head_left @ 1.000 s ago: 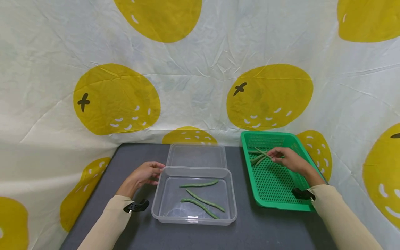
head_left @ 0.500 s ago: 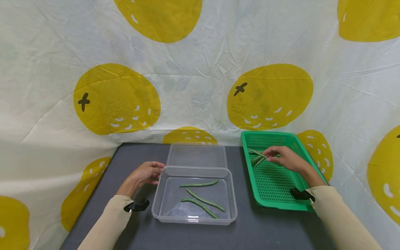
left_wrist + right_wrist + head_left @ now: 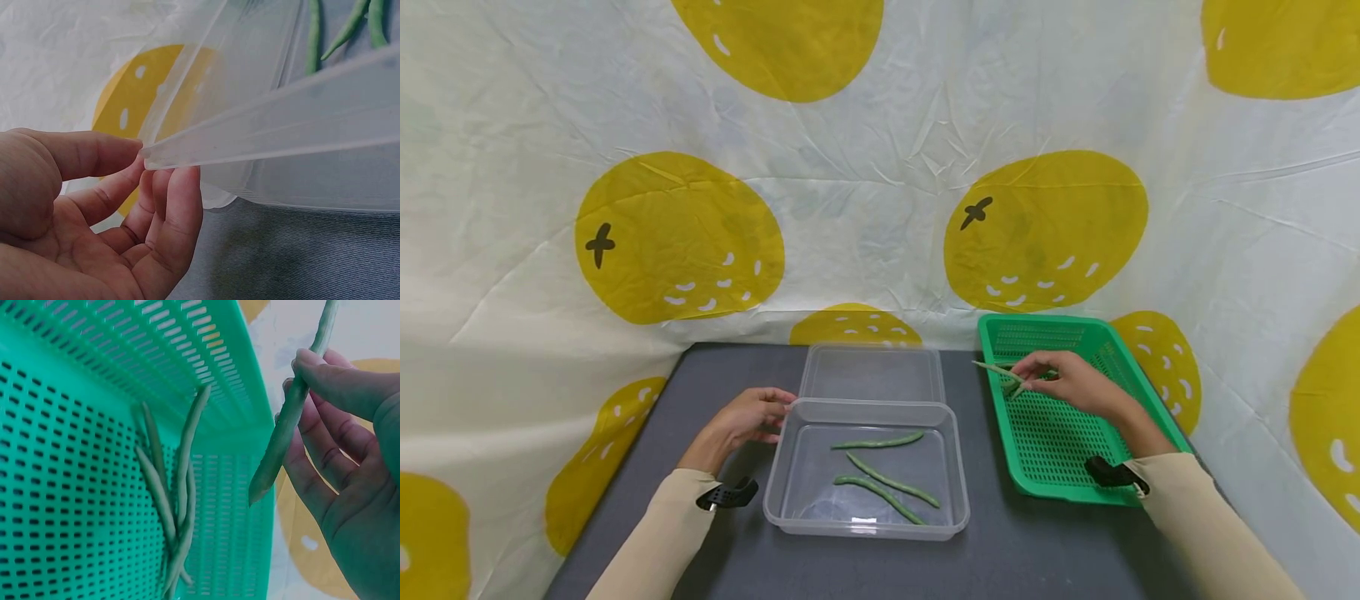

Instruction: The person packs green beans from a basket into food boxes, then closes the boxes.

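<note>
My left hand (image 3: 751,417) pinches the rim of a clear plastic container (image 3: 865,530) at its far left corner; the left wrist view shows thumb and fingertips on that rim (image 3: 187,153). Three green beans (image 3: 891,481) lie spread apart on the container's floor. Over the green basket (image 3: 1017,467), my right hand (image 3: 1067,385) pinches a single green bean (image 3: 289,425) between thumb and fingers. One end of it reaches past the basket's left rim in the head view. Several more green beans (image 3: 185,469) lie bunched in the basket below.
A clear lid (image 3: 872,375) lies flat behind the container on the dark table (image 3: 737,567). Behind the table hangs a white cloth (image 3: 865,208) with large yellow fruit prints. The basket stands at the right, a strip of table between it and the container.
My right hand has moved left within the basket, bringing the pinched green bean toward the left rim. My left hand and the container have stayed in place.
</note>
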Action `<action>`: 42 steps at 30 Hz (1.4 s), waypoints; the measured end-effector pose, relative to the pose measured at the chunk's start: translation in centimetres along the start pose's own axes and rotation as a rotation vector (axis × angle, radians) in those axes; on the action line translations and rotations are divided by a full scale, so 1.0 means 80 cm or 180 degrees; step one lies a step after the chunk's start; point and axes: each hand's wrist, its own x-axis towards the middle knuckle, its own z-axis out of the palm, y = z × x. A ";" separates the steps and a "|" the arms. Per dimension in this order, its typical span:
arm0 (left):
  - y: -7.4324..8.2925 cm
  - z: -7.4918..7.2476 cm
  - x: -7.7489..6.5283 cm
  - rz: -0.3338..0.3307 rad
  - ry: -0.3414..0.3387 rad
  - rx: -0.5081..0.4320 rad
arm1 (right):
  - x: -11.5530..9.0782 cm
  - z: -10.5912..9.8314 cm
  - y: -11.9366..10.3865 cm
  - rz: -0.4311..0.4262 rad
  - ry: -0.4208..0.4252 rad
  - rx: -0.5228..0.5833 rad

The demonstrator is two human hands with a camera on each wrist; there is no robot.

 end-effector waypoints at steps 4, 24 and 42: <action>0.000 0.000 0.001 -0.0009 -0.0003 0.0010 | 0.002 0.008 -0.005 -0.0023 -0.0014 0.0056; 0.003 0.001 0.000 -0.0027 0.0007 0.0011 | 0.016 0.041 -0.053 -0.0239 -0.0319 0.0121; 0.003 0.000 -0.002 -0.0046 -0.0031 -0.0002 | 0.031 0.083 -0.086 -0.0457 -0.0593 0.0389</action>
